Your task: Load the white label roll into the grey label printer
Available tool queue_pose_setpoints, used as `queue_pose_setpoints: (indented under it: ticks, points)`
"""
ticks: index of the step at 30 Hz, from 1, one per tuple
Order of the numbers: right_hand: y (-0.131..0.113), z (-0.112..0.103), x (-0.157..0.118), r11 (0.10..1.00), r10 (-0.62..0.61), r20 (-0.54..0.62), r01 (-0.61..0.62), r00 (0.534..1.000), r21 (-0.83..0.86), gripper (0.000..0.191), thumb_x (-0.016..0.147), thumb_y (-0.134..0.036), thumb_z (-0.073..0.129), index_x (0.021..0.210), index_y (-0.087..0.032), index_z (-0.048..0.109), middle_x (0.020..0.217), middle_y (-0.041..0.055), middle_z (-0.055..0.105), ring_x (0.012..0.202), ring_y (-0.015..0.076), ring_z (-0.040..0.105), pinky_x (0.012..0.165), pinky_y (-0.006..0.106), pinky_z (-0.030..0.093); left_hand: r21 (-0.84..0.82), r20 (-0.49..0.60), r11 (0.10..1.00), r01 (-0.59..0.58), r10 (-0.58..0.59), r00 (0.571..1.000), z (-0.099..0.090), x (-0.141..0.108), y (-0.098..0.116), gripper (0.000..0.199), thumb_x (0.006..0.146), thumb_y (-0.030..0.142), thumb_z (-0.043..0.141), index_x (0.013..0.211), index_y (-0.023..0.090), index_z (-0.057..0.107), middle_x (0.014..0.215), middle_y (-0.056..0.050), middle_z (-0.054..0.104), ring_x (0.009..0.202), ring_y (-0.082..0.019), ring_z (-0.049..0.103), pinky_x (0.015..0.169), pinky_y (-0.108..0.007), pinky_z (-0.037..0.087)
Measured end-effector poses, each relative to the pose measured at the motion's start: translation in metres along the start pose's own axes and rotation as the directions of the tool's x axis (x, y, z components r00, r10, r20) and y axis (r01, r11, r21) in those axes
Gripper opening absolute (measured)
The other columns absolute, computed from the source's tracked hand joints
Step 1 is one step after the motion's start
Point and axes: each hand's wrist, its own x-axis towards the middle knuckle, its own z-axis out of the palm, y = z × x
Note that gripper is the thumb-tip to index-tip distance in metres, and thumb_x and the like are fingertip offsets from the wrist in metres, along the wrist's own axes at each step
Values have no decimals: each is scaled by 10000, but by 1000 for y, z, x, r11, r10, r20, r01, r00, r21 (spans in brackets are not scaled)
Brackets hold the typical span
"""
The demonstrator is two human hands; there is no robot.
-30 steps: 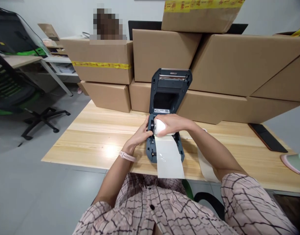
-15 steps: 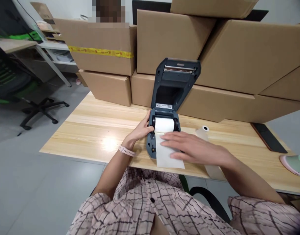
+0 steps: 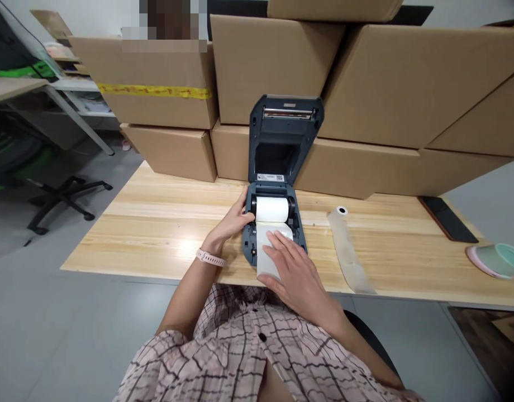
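A dark grey label printer (image 3: 249, 245) stands on the wooden table with its lid (image 3: 281, 134) raised. Inside it lies a white paper roll (image 3: 272, 209), whose strip (image 3: 264, 251) runs down over the printer's front edge. My left hand (image 3: 232, 221) grips the printer's left side, thumb on the rim near the roll holder. Flat over the paper strip rests my right hand (image 3: 296, 271), its fingers stretched out and pointing up and left. It hides part of the strip and the printer's front right.
Cardboard boxes (image 3: 277, 67) are stacked along the table's (image 3: 156, 223) back edge. To the right lie a small roll with a long pale strip (image 3: 349, 257), a black phone (image 3: 447, 219) and a green cup (image 3: 502, 259). A person's head shows behind the boxes.
My right hand has moved left and down and turned, its fingers now pointing more upward over the strip. The pale strip on the right is uncovered. The camera view has shifted slightly.
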Motion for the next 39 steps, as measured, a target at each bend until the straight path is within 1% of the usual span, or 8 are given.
queue_pose_setpoints:
  ticks: [4,10,18,25,29,33,36,39]
  points:
    - [0,-4,3,1000,-19,21,19,1000,-15,572,1031,-572,468,1418,-164,572,1583,201,504,1520,347,417,1112,551,502,-1,-4,1000,14,-14,1000,1,-1,4,1043,703,171,587,1669,153,196,1746,-81,216,1583,-302,293,1309,-419,241]
    - [-1,-4,4,1000,-2,52,1,999,4,604,1028,-607,433,1451,-189,541,1614,194,463,1501,365,419,1070,568,499,-5,-16,1000,19,-19,1000,2,-2,6,1055,691,177,596,1665,111,195,1735,-108,246,1586,-325,274,1300,-433,262]
    - [-1,-2,5,1000,-20,17,19,1000,21,638,1006,-631,465,1429,-161,549,1554,220,515,1481,358,437,1206,610,359,-1,-11,1000,29,-29,1000,2,-2,4,1068,692,184,592,1674,146,174,1743,-85,222,1586,-308,281,1311,-435,237]
    - [1,-2,6,1000,-23,28,23,999,11,611,993,-610,517,1433,-187,551,1558,205,515,1468,365,450,1191,607,382,0,-20,1000,13,-13,1000,1,-3,0,1041,718,180,603,1674,165,189,1749,-75,210,1605,-311,230,1316,-430,224]
    - [2,-2,6,999,-13,34,12,999,32,612,993,-618,512,1441,-203,547,1569,200,505,1475,361,438,1187,612,382,-30,13,1000,6,-6,1000,0,-7,0,1015,799,266,667,1678,193,166,1749,-71,216,1619,-313,185,1319,-436,211]
    - [-1,1,6,999,2,44,-4,999,37,626,996,-631,493,1442,-195,552,1570,202,505,1484,358,432,1197,615,376,-3,36,998,58,-57,998,-1,-8,5,1015,894,437,679,1687,199,92,1770,-50,68,1640,-303,63,1335,-418,152]
    - [5,-8,4,996,-24,92,16,995,84,707,981,-664,489,1487,-172,520,1607,212,461,1518,370,396,1211,645,360,20,26,997,69,-70,997,2,-14,12,998,920,508,656,1688,217,90,1772,-18,15,1639,-302,-37,1342,-402,107]
    - [27,-37,3,966,-146,166,105,975,235,785,958,-713,480,1591,-258,391,1675,149,381,1541,342,380,1198,635,406,30,7,997,75,-75,997,10,-35,15,1066,914,536,678,1688,228,13,1772,-46,-48,1636,-317,-54,1342,-425,90]
